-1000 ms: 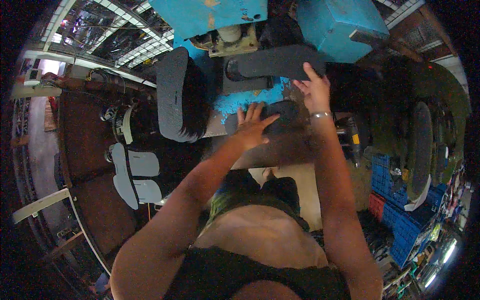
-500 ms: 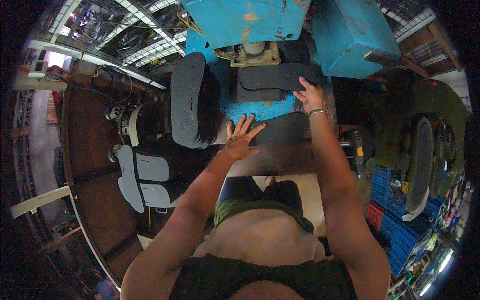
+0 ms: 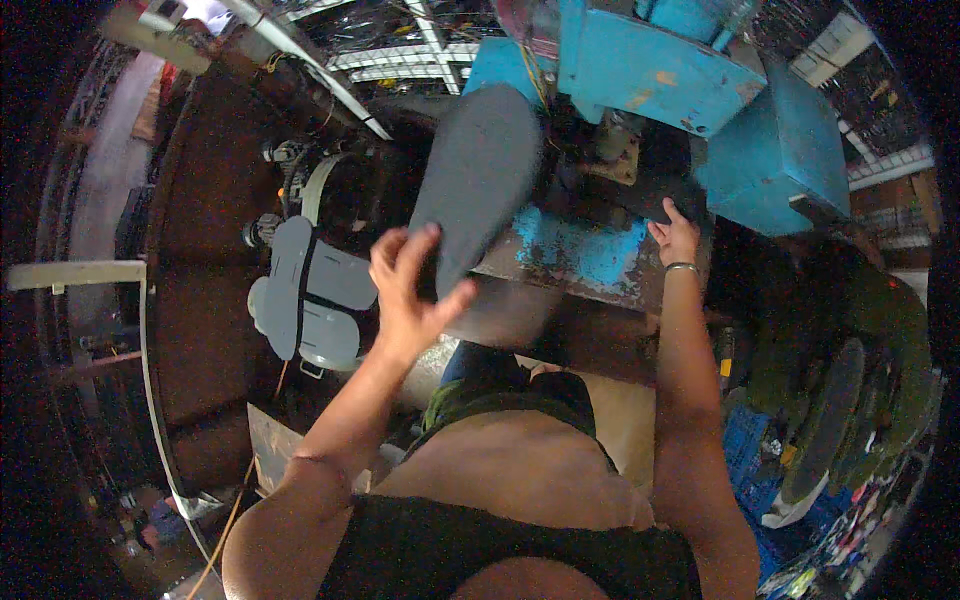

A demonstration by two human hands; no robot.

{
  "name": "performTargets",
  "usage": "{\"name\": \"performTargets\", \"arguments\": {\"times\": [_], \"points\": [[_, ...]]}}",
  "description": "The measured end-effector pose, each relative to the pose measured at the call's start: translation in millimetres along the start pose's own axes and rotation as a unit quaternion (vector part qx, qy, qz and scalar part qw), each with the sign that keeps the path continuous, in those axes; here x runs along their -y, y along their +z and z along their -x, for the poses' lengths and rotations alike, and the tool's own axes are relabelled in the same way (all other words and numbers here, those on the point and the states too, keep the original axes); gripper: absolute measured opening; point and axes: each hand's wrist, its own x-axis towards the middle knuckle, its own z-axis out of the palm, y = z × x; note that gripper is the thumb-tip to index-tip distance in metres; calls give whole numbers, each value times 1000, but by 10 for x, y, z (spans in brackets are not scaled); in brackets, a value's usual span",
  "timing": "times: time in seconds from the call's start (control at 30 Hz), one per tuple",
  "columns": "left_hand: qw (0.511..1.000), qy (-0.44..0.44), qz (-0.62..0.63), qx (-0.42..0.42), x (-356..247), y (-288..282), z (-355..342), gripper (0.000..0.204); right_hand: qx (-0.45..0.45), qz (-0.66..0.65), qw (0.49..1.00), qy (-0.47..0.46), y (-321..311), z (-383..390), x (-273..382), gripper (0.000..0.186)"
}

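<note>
My left hand is at the near end of a dark grey sole-shaped sheet, on the left of the blue worktable. Its fingers are spread, with the tips over the sheet's left edge and the thumb standing apart. That sheet is smeared by motion; earlier it showed as the top of a stack. My right hand, with a band at the wrist, reaches to the table's right side. Its index finger and thumb are apart, touching a dark sole sheet that lies in shadow beneath the press.
A blue press with a pale metal block rises behind the table, a blue box-like housing beside it. Light grey sole pieces stand at left. Blue crates and a dark green machine are at right.
The view has turned, shifting the table and press rightward. My left hand has moved from the table's front edge to the stack of sole sheets; my right hand stays by the sheet near the press.
</note>
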Motion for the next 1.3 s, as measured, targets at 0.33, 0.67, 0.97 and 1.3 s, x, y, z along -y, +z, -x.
{"name": "performTargets", "arguments": {"times": [0.33,0.67,0.97,1.3], "points": [[978,-58,-193,-58,316,-38,-174,76,66,-7,998,17,-382,-393,-20,47],[878,-342,-318,108,1534,-1755,113,101,106,11,994,33,-360,-80,83,72],[783,-284,547,-84,-641,-522,299,120,382,210,874,-213,-1120,2655,-136,83],[638,-462,486,378,-1431,1305,712,87,-89,144,940,-297,-2461,3417,-219,38]]}}
